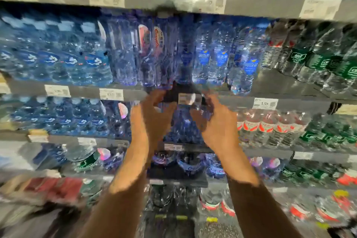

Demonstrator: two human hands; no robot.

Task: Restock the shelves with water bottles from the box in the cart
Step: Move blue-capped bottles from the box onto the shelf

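Where a gap opens mid-frame on the middle shelf [270, 85], left hand [154, 116] and right hand [216, 123] reach; grip indistinguishable through blur, perhaps a bottle.

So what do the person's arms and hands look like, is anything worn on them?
Both arms are bare from the bottom of the picture up to the hands: no sleeves show. The left hand and right hand wear no gloves, and I see no watch, bracelet or ring, though the picture is blurred, so something small could be missed. The fingers are blurred too.
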